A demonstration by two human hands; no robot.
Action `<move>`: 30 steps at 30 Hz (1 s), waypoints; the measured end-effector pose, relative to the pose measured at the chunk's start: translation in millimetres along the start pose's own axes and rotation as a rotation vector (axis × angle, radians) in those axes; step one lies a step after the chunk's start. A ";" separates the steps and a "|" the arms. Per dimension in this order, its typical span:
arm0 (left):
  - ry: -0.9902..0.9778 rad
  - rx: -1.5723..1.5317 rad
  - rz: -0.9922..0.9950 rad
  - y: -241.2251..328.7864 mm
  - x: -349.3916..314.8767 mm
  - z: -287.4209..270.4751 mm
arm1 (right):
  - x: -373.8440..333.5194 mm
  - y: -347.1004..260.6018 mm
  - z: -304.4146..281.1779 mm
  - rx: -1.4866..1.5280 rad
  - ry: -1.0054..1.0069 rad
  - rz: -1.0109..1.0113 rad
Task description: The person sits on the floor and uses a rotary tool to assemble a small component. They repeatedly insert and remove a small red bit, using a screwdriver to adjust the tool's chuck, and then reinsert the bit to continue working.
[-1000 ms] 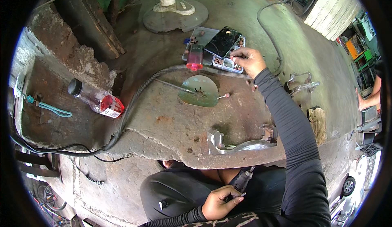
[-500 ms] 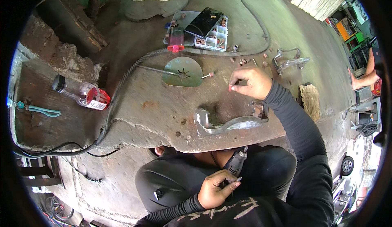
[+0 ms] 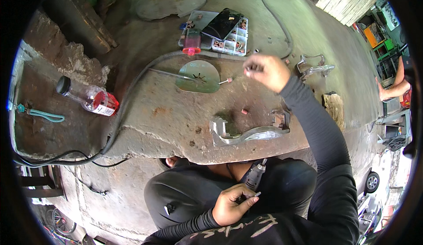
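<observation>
My left hand, low over my lap, is closed in a pinch with a small metal rod sticking out past the thumb. Just beyond those fingers is a grey rotary tool, nose up; its lower end is hidden by the hand. My right hand is above the worktop, its fingers bent and smeared by motion, so what they hold is unclear. A small red sanding sleeve lies by the curved metal bracket. A mounted red bit rests beside the round abrasive disc.
Farther back, a compartment box carries a black phone and a pink-and-clear bottle. A grey hose crosses the worktop. Left lies a clear bottle with red contents; right, another metal bracket and a stone-like block.
My right hand has moved up and away from the bracket. The red sleeve that was at its fingertips now lies on the worktop. My left hand has hardly moved.
</observation>
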State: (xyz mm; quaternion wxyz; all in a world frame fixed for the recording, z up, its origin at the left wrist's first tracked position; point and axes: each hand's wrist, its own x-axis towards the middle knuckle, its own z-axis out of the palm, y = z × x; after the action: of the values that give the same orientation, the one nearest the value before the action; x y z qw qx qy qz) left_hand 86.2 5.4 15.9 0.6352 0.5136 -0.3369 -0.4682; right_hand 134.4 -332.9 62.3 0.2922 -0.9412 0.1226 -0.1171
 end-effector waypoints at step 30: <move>0.179 -0.057 0.011 4.5 -14.7 2.8 | -28.9 -49.9 10.0 -0.057 -0.406 -0.032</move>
State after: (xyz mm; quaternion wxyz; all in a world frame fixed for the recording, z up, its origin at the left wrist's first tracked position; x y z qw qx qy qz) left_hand 79.9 18.5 21.7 0.6800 0.5332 -0.2679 -0.4262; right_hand 118.2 -279.1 78.9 0.2820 -0.9553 0.0493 0.0739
